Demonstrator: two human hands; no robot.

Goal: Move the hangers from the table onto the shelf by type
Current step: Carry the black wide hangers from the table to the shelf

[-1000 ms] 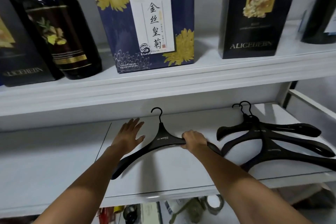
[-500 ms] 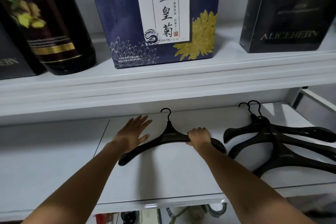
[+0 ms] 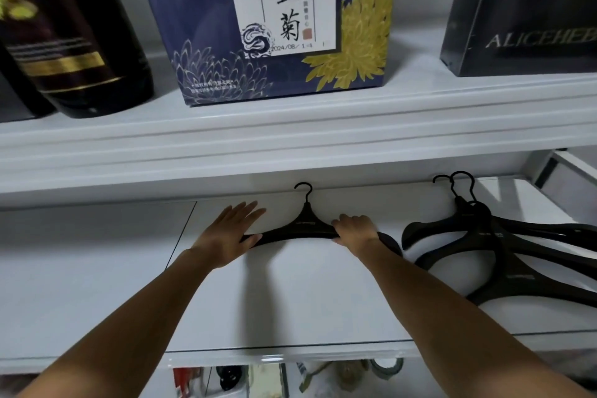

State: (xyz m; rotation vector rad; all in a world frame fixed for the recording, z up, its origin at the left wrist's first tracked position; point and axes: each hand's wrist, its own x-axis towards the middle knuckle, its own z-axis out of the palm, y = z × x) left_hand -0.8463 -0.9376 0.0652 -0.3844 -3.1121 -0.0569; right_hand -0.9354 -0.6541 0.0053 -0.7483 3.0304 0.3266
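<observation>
A black wide-shouldered hanger (image 3: 303,229) lies flat on the white lower shelf (image 3: 290,300), hook pointing to the back wall. My right hand (image 3: 353,229) grips its right arm with curled fingers. My left hand (image 3: 231,233) lies flat with straight fingers over the hanger's left arm, covering its end. To the right, a pile of similar black hangers (image 3: 494,245) rests on the same shelf, hooks toward the back, their right ends running out of view.
The upper shelf (image 3: 290,126) overhangs close above, carrying a dark bottle (image 3: 74,42), a blue flowered box (image 3: 271,19) and a black box (image 3: 523,10). Small items show below the lower shelf's front edge. Bare shelf surface lies to the left.
The hanger has slid deeper toward the back of the shelf with both hands on it. My left hand has settled onto its left arm. The view has moved closer.
</observation>
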